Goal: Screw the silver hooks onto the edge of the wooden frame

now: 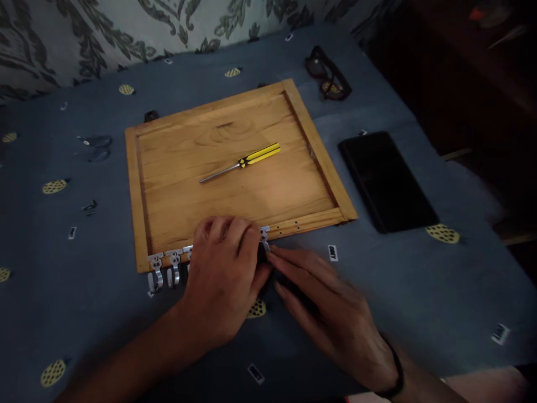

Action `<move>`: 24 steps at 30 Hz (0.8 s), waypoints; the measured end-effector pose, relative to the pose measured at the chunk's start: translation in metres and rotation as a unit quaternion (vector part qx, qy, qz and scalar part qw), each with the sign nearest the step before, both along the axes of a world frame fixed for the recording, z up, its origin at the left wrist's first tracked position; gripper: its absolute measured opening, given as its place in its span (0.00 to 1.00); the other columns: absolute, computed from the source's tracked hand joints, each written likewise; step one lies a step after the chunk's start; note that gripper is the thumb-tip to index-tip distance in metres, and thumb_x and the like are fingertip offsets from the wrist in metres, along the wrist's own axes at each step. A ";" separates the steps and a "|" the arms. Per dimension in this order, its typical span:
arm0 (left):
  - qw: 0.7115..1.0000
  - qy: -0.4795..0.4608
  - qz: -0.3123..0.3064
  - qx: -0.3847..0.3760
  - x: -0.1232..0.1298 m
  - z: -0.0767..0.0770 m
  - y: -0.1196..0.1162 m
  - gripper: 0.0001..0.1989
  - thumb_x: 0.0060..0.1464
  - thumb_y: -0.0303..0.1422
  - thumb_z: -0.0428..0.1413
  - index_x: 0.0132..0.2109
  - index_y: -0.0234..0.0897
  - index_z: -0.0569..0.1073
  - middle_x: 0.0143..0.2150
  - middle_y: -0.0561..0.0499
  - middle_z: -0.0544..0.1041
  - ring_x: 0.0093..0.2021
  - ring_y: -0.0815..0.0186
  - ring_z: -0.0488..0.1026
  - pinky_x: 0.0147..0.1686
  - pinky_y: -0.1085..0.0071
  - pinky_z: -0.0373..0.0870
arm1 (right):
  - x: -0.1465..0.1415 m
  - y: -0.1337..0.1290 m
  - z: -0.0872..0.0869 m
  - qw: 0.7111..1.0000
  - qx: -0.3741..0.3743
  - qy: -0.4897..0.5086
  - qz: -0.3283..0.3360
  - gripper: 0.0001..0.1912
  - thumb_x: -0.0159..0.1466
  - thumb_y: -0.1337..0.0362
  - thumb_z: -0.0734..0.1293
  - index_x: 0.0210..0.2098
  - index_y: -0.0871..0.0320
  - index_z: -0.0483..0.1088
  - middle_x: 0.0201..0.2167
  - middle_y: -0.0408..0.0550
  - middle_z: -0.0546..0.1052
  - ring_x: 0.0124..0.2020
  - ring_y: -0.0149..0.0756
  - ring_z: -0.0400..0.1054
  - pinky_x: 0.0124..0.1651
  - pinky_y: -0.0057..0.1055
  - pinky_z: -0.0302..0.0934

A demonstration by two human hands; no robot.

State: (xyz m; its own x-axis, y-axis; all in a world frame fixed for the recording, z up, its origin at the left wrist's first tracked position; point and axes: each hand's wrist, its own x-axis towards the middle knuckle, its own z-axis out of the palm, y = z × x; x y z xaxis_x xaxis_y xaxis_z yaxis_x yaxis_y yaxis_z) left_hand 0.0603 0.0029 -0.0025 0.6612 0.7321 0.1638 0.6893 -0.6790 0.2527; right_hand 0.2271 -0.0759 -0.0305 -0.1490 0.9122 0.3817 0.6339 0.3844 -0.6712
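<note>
A wooden framed board [213, 112] lies on the cloth, its near rail carrying a row of silver metal hooks [175, 268]. My left hand [226, 274] is closed over this near rail, fingers curled onto the board; it hides part of the row. Just right of it, my right hand [331, 313] has its fingers pressed together, their tips at another metal hook [264, 235]. The lower part of that hook is mostly covered. On the board rests a yellow and black screwdriver [260, 155], its tip pointing left. Small dark holes show in the rail further right.
A black phone [390, 182] lies right of the board, with dark-framed glasses [329, 73] behind it. To the left are small scissors [96, 148] and a few small screws [89, 207]. Blue patterned cloth [84, 313] covers the surface; a patterned fabric [126, 28] stands behind.
</note>
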 end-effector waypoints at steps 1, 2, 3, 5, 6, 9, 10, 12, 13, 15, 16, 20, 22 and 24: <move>1.000 0.001 0.000 0.000 0.000 0.000 0.000 0.11 0.58 0.30 0.59 0.48 0.33 0.72 0.46 0.44 0.77 0.46 0.53 0.70 0.49 0.53 0.68 | 0.000 0.000 0.000 1.000 -0.001 0.000 0.000 0.20 0.66 0.75 0.65 0.57 0.62 0.71 0.51 0.55 0.79 0.54 0.38 0.74 0.56 0.37 0.74; 1.000 0.001 0.000 0.001 0.000 0.000 0.000 0.11 0.58 0.30 0.59 0.48 0.33 0.72 0.46 0.44 0.77 0.46 0.53 0.70 0.49 0.53 0.68 | 0.000 -0.001 0.000 1.000 -0.003 0.000 0.001 0.20 0.67 0.75 0.65 0.57 0.62 0.71 0.51 0.55 0.79 0.54 0.38 0.74 0.56 0.37 0.74; 1.000 -0.001 0.000 0.002 0.000 0.000 0.000 0.11 0.58 0.30 0.59 0.48 0.33 0.72 0.46 0.44 0.77 0.46 0.53 0.70 0.49 0.53 0.69 | 0.000 -0.001 0.000 1.000 -0.005 0.000 0.001 0.20 0.67 0.74 0.65 0.58 0.62 0.71 0.51 0.55 0.79 0.54 0.38 0.74 0.56 0.37 0.74; 1.000 -0.003 -0.001 0.005 0.000 0.000 0.000 0.11 0.58 0.30 0.59 0.48 0.34 0.71 0.46 0.44 0.77 0.46 0.53 0.70 0.48 0.53 0.69 | 0.001 -0.001 0.000 1.000 -0.006 -0.001 0.001 0.20 0.67 0.74 0.65 0.58 0.61 0.71 0.51 0.55 0.79 0.54 0.38 0.74 0.56 0.37 0.74; 1.000 -0.003 -0.002 0.005 0.000 0.000 0.000 0.11 0.59 0.30 0.59 0.48 0.34 0.71 0.46 0.44 0.77 0.46 0.54 0.70 0.48 0.53 0.69 | 0.000 -0.001 0.000 1.000 -0.006 -0.002 0.001 0.20 0.67 0.74 0.65 0.58 0.61 0.71 0.51 0.55 0.79 0.54 0.38 0.74 0.56 0.37 0.74; 1.000 -0.002 0.001 0.003 -0.001 0.000 0.000 0.11 0.59 0.30 0.59 0.48 0.34 0.71 0.46 0.44 0.77 0.46 0.53 0.71 0.48 0.53 0.69 | 0.000 0.000 0.000 1.000 -0.008 -0.002 0.002 0.19 0.67 0.74 0.65 0.57 0.62 0.71 0.51 0.55 0.79 0.54 0.37 0.74 0.56 0.36 0.73; 1.000 -0.001 0.000 0.002 -0.001 -0.001 0.000 0.11 0.58 0.30 0.60 0.48 0.34 0.71 0.46 0.44 0.77 0.46 0.53 0.71 0.48 0.53 0.69 | 0.000 0.000 0.001 1.000 -0.009 -0.001 0.002 0.19 0.67 0.74 0.65 0.57 0.62 0.71 0.51 0.55 0.79 0.54 0.37 0.74 0.56 0.35 0.73; 1.000 0.001 0.001 -0.001 -0.001 0.000 0.000 0.11 0.58 0.31 0.60 0.48 0.34 0.72 0.47 0.44 0.77 0.47 0.53 0.71 0.49 0.53 0.68 | 0.000 0.000 0.001 1.000 -0.008 0.000 0.001 0.19 0.67 0.74 0.65 0.57 0.61 0.71 0.51 0.55 0.79 0.54 0.37 0.75 0.57 0.35 0.73; 1.000 0.001 0.002 -0.001 -0.001 0.000 0.000 0.11 0.58 0.30 0.60 0.48 0.34 0.72 0.47 0.44 0.77 0.47 0.53 0.71 0.49 0.53 0.68 | 0.000 0.001 0.001 1.000 -0.009 -0.001 -0.001 0.19 0.67 0.73 0.65 0.57 0.61 0.71 0.51 0.55 0.79 0.54 0.37 0.75 0.57 0.35 0.73; 1.000 0.003 0.004 0.000 0.000 0.000 0.000 0.11 0.58 0.30 0.60 0.47 0.34 0.72 0.47 0.44 0.77 0.46 0.53 0.71 0.48 0.53 0.69 | 0.001 0.000 0.001 1.000 -0.008 -0.004 -0.008 0.18 0.68 0.73 0.65 0.57 0.60 0.71 0.50 0.54 0.79 0.52 0.37 0.75 0.56 0.35 0.73; 1.000 0.003 0.005 0.000 0.000 0.000 0.000 0.11 0.58 0.30 0.60 0.47 0.34 0.72 0.47 0.44 0.77 0.46 0.53 0.71 0.48 0.53 0.69 | 0.002 0.000 0.001 1.000 -0.008 -0.005 -0.014 0.18 0.68 0.73 0.65 0.57 0.59 0.71 0.49 0.53 0.79 0.51 0.36 0.76 0.55 0.35 0.74; 1.000 0.002 0.007 -0.005 0.000 0.001 0.000 0.11 0.58 0.32 0.61 0.47 0.34 0.72 0.45 0.44 0.77 0.46 0.53 0.70 0.48 0.52 0.69 | 0.006 0.001 0.005 0.999 -0.010 -0.027 -0.038 0.18 0.69 0.72 0.63 0.58 0.56 0.70 0.44 0.51 0.79 0.46 0.37 0.76 0.49 0.36 0.76; 1.000 0.002 0.005 -0.007 0.001 0.001 -0.001 0.11 0.58 0.33 0.61 0.46 0.34 0.72 0.45 0.44 0.77 0.46 0.53 0.70 0.48 0.52 0.70 | 0.009 0.003 0.007 0.997 -0.001 -0.065 -0.040 0.19 0.69 0.71 0.63 0.58 0.55 0.69 0.46 0.51 0.79 0.47 0.39 0.76 0.49 0.38 0.76; 1.000 0.003 0.005 -0.006 0.001 0.001 -0.001 0.12 0.58 0.34 0.62 0.46 0.34 0.73 0.45 0.44 0.77 0.46 0.52 0.70 0.47 0.52 0.70 | 0.012 0.006 0.009 0.992 0.020 -0.117 -0.032 0.19 0.69 0.71 0.63 0.58 0.56 0.69 0.48 0.53 0.78 0.48 0.41 0.75 0.50 0.39 0.75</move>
